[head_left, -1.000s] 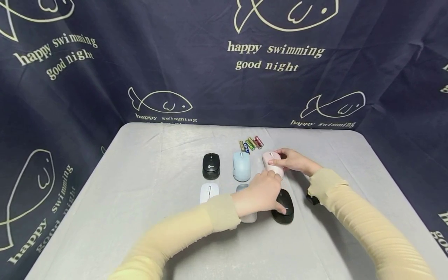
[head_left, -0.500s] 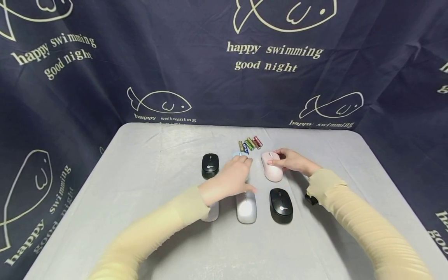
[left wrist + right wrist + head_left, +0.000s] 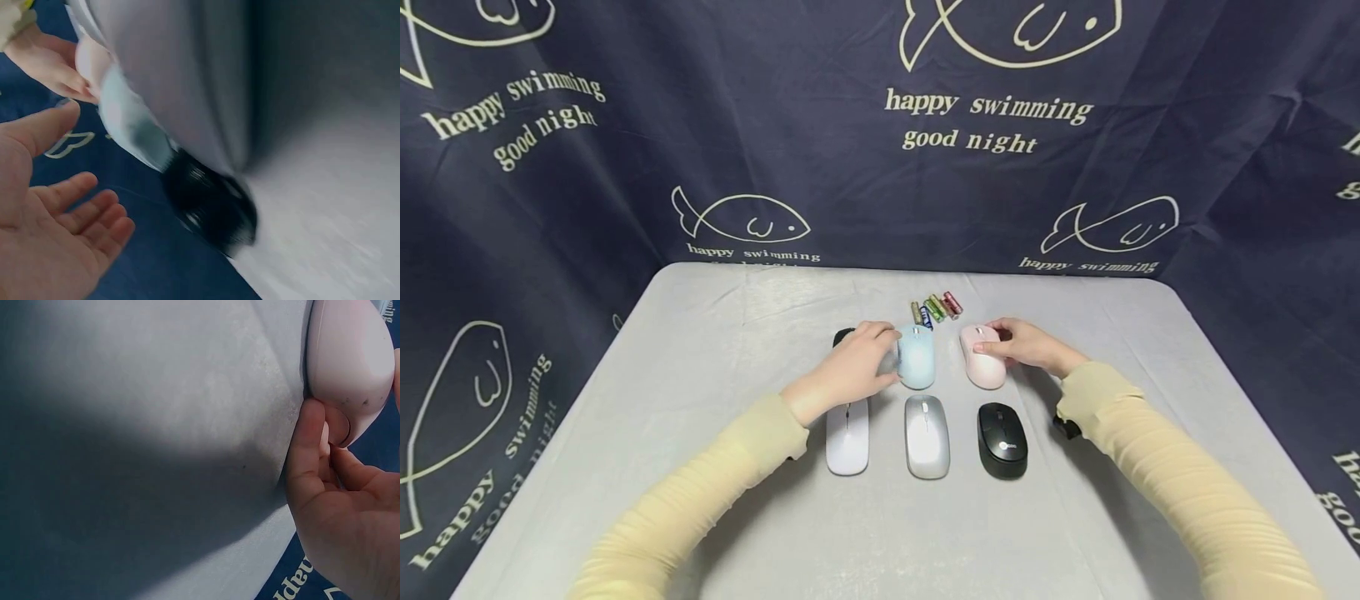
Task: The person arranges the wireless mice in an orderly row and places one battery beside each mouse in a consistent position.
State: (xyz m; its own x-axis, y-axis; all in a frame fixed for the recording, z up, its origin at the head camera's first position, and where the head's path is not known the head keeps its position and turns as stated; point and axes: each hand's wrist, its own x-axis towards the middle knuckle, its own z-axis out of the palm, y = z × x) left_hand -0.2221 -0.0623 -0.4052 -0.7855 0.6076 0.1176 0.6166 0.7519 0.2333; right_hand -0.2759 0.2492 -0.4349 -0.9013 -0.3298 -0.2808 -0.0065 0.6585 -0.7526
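My right hand [image 3: 1028,343] holds a pink computer mouse [image 3: 985,372] at the back right of the group, thumb over its top and fingers along its right side. In the right wrist view, the fingertips [image 3: 310,422] press against the end of that mouse [image 3: 350,356]. My left hand [image 3: 846,367] hovers over the back-left black mouse [image 3: 842,336], covering most of it. Its fingertips point at the left edge of a light blue mouse [image 3: 919,358]. Fingers spread and loosely bent, the left hand [image 3: 56,237] has nothing between them in the left wrist view.
Closest to me stand a white mouse [image 3: 847,446], a silver mouse [image 3: 927,442] and another black mouse [image 3: 1002,442] in a row. Several small batteries [image 3: 936,308] lie behind the blue mouse. A navy curtain [image 3: 880,167] hangs beyond the pale table [image 3: 715,350].
My left hand has moved left, from over the front black mouse, across the light blue one, to the back-left black mouse. The right hand keeps its hold on the pink mouse.
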